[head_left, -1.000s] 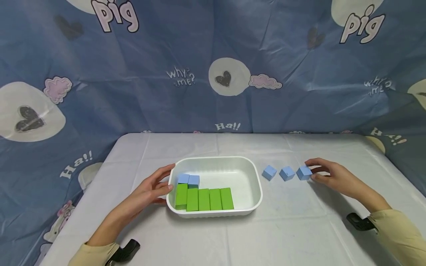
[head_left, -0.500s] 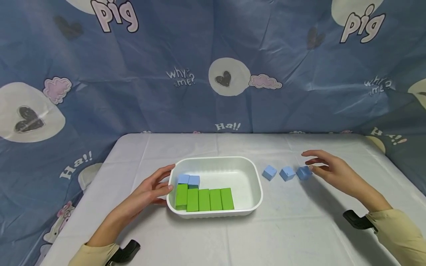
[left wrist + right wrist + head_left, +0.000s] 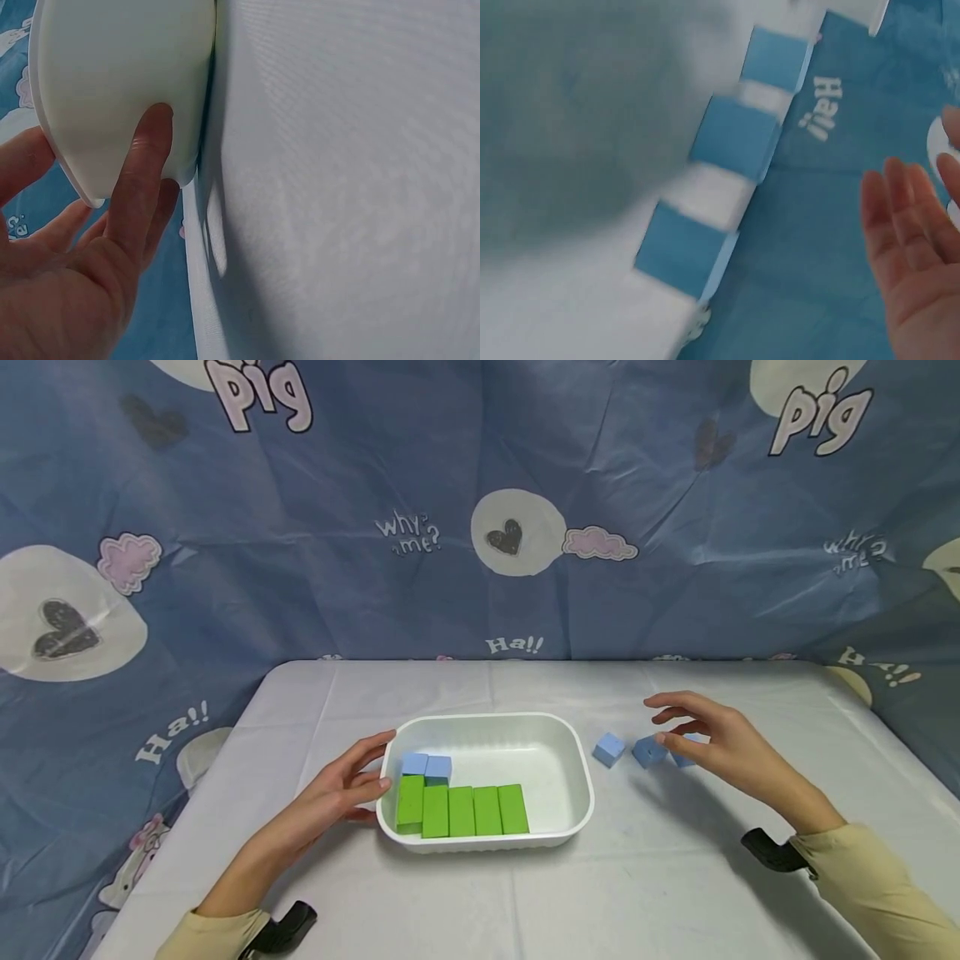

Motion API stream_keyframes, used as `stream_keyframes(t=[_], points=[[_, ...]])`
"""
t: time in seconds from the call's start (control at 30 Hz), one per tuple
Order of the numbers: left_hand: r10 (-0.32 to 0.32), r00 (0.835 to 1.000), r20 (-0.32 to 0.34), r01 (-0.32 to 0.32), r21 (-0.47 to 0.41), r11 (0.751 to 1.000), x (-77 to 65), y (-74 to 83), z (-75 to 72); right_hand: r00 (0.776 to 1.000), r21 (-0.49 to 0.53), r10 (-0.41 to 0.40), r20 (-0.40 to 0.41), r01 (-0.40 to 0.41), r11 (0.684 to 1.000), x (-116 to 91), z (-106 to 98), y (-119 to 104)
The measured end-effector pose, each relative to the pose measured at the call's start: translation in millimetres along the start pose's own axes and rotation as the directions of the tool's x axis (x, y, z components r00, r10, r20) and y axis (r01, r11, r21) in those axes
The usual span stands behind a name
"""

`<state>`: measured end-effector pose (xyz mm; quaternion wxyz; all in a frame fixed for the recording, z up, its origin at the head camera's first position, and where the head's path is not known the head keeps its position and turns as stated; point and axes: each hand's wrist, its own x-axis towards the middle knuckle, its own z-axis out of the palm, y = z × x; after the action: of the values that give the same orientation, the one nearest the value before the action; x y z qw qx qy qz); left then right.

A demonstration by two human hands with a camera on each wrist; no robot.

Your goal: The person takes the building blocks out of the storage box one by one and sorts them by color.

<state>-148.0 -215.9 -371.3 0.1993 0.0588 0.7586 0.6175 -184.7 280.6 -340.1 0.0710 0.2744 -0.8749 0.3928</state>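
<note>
My left hand (image 3: pixel 337 787) rests against the left end of a white tray (image 3: pixel 558 731); in the left wrist view, extended fingers touch the tray's outer wall (image 3: pixel 112 90) and rim. Inside the tray, several green blocks (image 3: pixel 461 811) stand in a row along the near side, with two blue cubes (image 3: pixel 438 769) behind them at the left. Right of the tray lie three more blue cubes: a left one (image 3: pixel 609 749), a middle one (image 3: pixel 648 753) and a right one (image 3: pixel 685 760), partly hidden. Above the latter two hovers my right hand (image 3: pixel 712 737), fingers loosely bent and holding nothing.
A white cloth (image 3: pixel 600 893) covers the table. Behind it hangs a blue printed curtain (image 3: pixel 420 602). The tray's right part and back hold no blocks. Both forearms carry black wrist devices (image 3: pixel 772 850).
My right hand has let go of the rightmost blue cube, risen and moved left over the middle one. The left hand and the tray have stayed put.
</note>
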Motion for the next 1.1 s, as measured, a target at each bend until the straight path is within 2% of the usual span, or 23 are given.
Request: stream_keyframes(t=[0.27,0.47,0.53,0.63,0.8,0.93,1.1], points=[[-0.001,1.000,0.002,0.001,-0.002,1.000,-1.0,-0.4,-0.3,0.993,0.021,-0.105,-0.049,0.106,0.994,13.6,12.1,-21.9],[0.013,1.000,0.015,-0.013,-0.006,1.000,-2.1,-1.7,-0.8,0.995,0.122,-0.095,-0.041,0.100,0.988,23.9,19.0,-45.6],[0.018,1.000,0.015,-0.018,-0.013,1.000,-2.1,-1.7,-1.3,0.997,0.156,-0.073,-0.013,0.074,0.985,28.2,20.1,-57.5],[0.032,0.999,0.021,-0.031,-0.015,0.999,-2.1,-1.4,-1.3,0.996,0.192,-0.054,0.068,0.040,0.981,35.9,22.8,-63.8],[0.032,0.999,0.018,-0.032,-0.015,0.999,-2.3,-0.8,-0.4,0.972,0.217,-0.047,0.228,-0.004,0.976,49.3,30.9,-62.0],[0.029,1.000,0.011,-0.029,-0.014,0.999,-1.7,-0.3,0.5,0.950,0.202,-0.073,0.303,0.010,0.979,58.1,38.6,-72.9],[0.040,0.999,0.015,-0.040,-0.001,0.999,-1.2,-0.4,0.7,0.929,0.176,-0.122,0.350,0.063,0.982,67.2,50.5,-87.7]])
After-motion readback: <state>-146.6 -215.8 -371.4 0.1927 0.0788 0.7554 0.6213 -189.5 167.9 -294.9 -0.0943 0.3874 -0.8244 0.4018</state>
